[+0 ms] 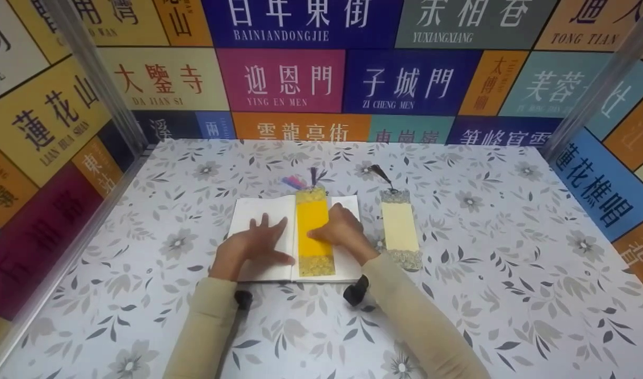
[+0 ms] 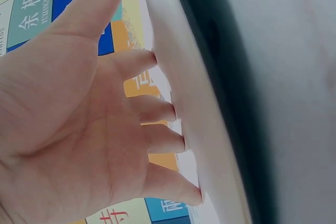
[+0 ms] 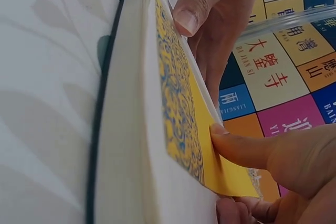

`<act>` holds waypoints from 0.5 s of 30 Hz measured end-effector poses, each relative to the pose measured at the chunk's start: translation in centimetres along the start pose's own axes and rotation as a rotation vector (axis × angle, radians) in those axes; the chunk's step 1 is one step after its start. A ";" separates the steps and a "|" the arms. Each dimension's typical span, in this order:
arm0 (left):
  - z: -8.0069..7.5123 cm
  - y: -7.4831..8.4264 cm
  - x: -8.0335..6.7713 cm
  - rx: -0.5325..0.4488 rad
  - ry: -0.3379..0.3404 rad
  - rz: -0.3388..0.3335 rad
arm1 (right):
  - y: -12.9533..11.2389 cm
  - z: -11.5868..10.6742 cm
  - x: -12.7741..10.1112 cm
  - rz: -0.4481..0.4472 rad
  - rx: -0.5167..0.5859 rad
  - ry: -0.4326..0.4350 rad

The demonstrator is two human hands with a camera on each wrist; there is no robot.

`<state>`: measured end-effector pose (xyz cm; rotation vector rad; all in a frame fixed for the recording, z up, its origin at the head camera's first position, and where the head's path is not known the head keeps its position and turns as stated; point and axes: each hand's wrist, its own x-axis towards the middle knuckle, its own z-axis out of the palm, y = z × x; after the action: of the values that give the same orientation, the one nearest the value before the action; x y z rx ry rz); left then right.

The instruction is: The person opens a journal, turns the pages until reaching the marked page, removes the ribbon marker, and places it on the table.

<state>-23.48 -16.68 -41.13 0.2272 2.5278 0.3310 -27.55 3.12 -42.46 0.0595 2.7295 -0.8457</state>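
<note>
Hands (image 1: 255, 243) (image 1: 340, 229) lie flat, pressing bookmark (image 1: 314, 231) into notebook (image 1: 258, 210).

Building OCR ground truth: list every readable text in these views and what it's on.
All on the wall panels:
"BAINIANDONGJIE", blue panel
"YING EN MEN", pink panel
"ZI CHENG MEN", blue panel
"DA JIAN SI", cream panel
"TONG TIAN", orange panel
"LIAN HUA SHAN", yellow panel
"YUXIANGXIANG", grey panel
Lower-row panels: cut off.
Book, bookmarks: no text.

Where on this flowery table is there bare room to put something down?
Free: the table right of the cream bookmark, and left of the open book. Crowded: the middle, where both hands press the book and yellow bookmark.
</note>
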 end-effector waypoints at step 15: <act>-0.1 0.6 -0.5 -0.042 0.018 0.026 | 2.1 -1.8 0.6 0.034 0.378 -0.195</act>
<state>-23.06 -16.29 -40.61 0.2423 2.5344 0.3981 -28.29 5.81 -42.34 0.0946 2.3520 -1.2734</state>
